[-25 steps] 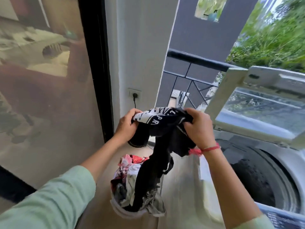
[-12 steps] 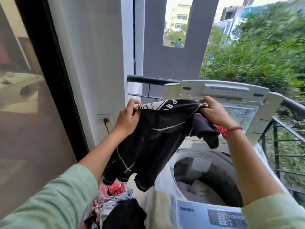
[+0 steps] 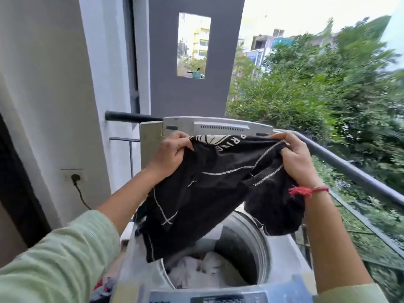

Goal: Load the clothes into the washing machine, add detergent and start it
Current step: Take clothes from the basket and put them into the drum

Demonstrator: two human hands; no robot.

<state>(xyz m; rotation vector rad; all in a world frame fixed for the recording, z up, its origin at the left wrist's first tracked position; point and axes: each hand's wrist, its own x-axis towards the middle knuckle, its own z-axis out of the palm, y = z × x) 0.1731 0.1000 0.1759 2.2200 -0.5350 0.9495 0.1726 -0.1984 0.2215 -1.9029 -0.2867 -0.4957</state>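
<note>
A: What stands around the washing machine (image 3: 140,265)?
B: A grey railing (image 3: 349,167) on the right with trees (image 3: 328,95) behind, and a wall socket (image 3: 67,173) on the left. The raised lid (image 3: 218,126) stands behind the black garment (image 3: 207,189).
A: And the hands?
B: The left hand (image 3: 169,153) and the right hand (image 3: 295,158) each grip its top edge. It hangs over the open drum (image 3: 247,241) and covers part of it. White laundry (image 3: 196,270) lies inside. The control panel (image 3: 218,298) is blurred and cut off.
A: Any change?
B: The garment is now spread wider, more above the drum

Black garment (image 3: 209,184) in both hands, over washer drum (image 3: 244,243)
</note>
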